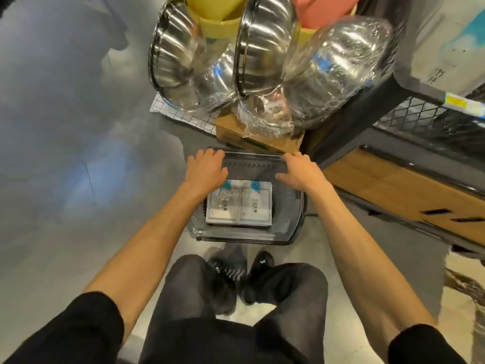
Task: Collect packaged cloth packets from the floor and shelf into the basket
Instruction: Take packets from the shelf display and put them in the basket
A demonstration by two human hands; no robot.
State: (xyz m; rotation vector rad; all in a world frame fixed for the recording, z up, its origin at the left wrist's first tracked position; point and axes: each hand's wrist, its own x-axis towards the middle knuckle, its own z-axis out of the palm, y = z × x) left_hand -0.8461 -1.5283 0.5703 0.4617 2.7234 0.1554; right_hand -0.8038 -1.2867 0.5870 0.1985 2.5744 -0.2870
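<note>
- 1 basket [288, 227], dark see-through plastic, sits on the grey floor [65, 153] at frame centre, just ahead of the feet.
- 2 cloth packets lie flat in the basket, side by side and touching: left packet [224, 206] and right packet [256, 203], both white-grey with a blue mark at the top edge. Can't tell if more lie under them.
- 2 hands, both bare, both on the basket's far rim.
- left hand [207, 166]: on the far-left corner of the rim, fingers spread and fairly straight, thumb pointing inward, holding nothing.
- right hand [299, 169]: on the far-right corner, thumb pointing inward. Its fingertips dip past the rim out of sight, so I cannot tell if it is clasping the rim or just resting.
- 2 black sleeves at the bottom corners, dark trousers at bottom centre.
- 2 black shoes [225, 279], just below the basket.
- steel bowls [262, 48] in clear wrap, top centre. 2 bowl mouths face the camera; total count unclear.
- yellow tubs [217, 19] behind the bowls, count unclear, and 1 pink tub [320, 9] at the top edge.
- 1 cardboard box [259, 140] under the bowls, just beyond the basket.
- 1 white grid-pattern sheet [181, 111] left of the box.
- 1 shelf [354, 114], black frame with mesh and a wood panel, along the right side.
</note>
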